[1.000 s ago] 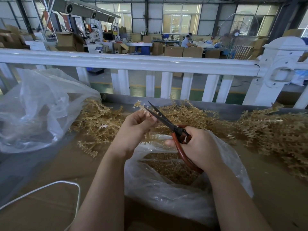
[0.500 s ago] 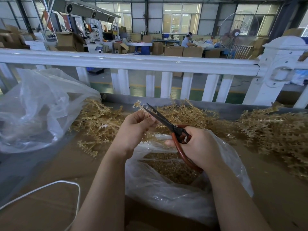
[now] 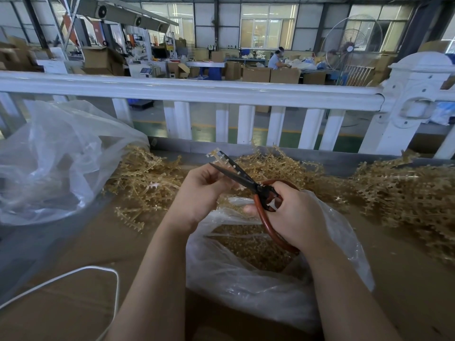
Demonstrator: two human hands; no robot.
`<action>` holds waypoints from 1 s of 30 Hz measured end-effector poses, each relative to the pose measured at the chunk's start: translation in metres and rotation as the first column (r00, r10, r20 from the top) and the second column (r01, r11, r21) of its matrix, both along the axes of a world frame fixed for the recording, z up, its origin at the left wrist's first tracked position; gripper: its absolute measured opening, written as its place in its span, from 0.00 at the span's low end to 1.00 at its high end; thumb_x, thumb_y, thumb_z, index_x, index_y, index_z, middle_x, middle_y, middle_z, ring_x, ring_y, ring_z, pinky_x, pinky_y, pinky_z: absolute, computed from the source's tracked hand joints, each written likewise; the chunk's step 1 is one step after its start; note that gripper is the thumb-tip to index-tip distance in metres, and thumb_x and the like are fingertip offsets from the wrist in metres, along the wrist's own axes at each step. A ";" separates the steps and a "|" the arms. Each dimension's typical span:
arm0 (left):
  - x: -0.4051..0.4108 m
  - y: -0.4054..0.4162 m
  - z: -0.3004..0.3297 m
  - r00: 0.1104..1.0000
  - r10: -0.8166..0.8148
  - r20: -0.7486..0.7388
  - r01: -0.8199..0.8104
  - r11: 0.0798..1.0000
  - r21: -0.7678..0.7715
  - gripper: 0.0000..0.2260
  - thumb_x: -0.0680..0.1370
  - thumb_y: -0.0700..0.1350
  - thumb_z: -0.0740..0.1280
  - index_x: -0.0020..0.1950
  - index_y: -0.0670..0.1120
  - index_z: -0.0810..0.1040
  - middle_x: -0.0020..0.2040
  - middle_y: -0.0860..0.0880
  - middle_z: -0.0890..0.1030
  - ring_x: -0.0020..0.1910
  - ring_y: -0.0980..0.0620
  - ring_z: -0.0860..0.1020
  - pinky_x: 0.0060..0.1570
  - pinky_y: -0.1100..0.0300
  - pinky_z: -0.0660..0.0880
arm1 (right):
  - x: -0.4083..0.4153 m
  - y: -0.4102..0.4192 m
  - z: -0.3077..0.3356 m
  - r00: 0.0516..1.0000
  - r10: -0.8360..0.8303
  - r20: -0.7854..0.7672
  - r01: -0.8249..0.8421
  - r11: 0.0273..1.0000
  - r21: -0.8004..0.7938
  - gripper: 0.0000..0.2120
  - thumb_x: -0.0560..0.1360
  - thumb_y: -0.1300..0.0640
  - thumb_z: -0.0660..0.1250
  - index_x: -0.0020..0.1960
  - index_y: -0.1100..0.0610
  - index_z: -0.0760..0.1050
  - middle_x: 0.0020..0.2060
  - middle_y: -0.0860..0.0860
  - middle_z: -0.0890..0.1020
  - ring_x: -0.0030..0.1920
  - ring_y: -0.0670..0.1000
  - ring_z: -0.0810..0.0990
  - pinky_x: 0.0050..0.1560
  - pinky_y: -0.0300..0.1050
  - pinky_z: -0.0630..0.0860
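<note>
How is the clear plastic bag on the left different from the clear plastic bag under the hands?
The left clear plastic bag lies puffed and crumpled beside the heap of tan plastic sprigs; the near clear plastic bag sits under the right hand with the red-handled scissors. The near bag stands open, with small tan pieces inside; the left bag shows no such filling. Both are thin and transparent.

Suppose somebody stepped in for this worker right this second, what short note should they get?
Left hand pinches a tan plastic strip, its tip between the open blades.
Right hand grips the red-handled scissors.
Clear bag under the hands holds cut bits.
Done: a good layer already snipped into the bag.
To do: this strip, plus the uncut piles behind and to the right.
</note>
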State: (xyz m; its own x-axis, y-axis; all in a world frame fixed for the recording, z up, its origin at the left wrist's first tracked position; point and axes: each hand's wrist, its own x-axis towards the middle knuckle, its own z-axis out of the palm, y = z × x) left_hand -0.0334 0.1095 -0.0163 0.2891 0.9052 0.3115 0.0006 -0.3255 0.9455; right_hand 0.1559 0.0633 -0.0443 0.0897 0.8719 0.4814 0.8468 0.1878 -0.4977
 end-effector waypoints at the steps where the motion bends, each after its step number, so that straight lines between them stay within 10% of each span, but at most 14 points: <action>1: 0.000 0.000 -0.001 1.000 -0.002 -0.002 0.002 1.000 -0.003 0.05 0.77 0.37 0.69 0.46 0.45 0.84 0.40 0.49 0.85 0.40 0.56 0.82 0.42 0.65 0.74 | 0.000 0.000 0.000 1.000 -0.004 0.007 0.004 1.000 0.005 0.32 0.58 0.16 0.55 0.49 0.39 0.74 0.32 0.32 0.74 0.36 0.33 0.73 0.32 0.27 0.62; 6: -0.001 0.002 -0.003 1.000 -0.003 -0.012 0.003 1.000 -0.016 0.03 0.78 0.38 0.69 0.49 0.41 0.83 0.44 0.45 0.85 0.44 0.51 0.82 0.52 0.46 0.74 | -0.001 0.000 -0.001 1.000 -0.001 0.000 0.001 1.000 0.001 0.30 0.59 0.17 0.56 0.47 0.38 0.73 0.30 0.32 0.73 0.34 0.31 0.72 0.27 0.25 0.64; 20: -0.001 0.002 -0.004 0.997 -0.056 0.045 0.055 0.998 0.015 0.06 0.78 0.36 0.68 0.44 0.44 0.82 0.39 0.51 0.84 0.40 0.58 0.81 0.42 0.69 0.74 | -0.001 0.000 -0.002 0.999 -0.015 -0.048 0.015 1.000 -0.014 0.22 0.60 0.19 0.64 0.40 0.35 0.72 0.27 0.29 0.74 0.36 0.28 0.75 0.29 0.24 0.67; 30: -0.001 0.000 0.003 1.000 -0.011 -0.024 0.010 0.999 -0.043 0.07 0.78 0.37 0.67 0.43 0.45 0.82 0.38 0.51 0.85 0.36 0.60 0.80 0.36 0.72 0.72 | 0.001 0.003 0.001 0.999 -0.040 -0.031 0.038 0.998 -0.050 0.39 0.56 0.15 0.55 0.52 0.40 0.79 0.30 0.29 0.73 0.35 0.30 0.72 0.31 0.27 0.64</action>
State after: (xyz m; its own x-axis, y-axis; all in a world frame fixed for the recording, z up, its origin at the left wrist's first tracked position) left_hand -0.0341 0.1091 -0.0128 0.3055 0.9146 0.2650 0.0202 -0.2845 0.9585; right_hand 0.1565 0.0664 -0.0430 0.1391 0.8901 0.4341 0.8363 0.1292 -0.5329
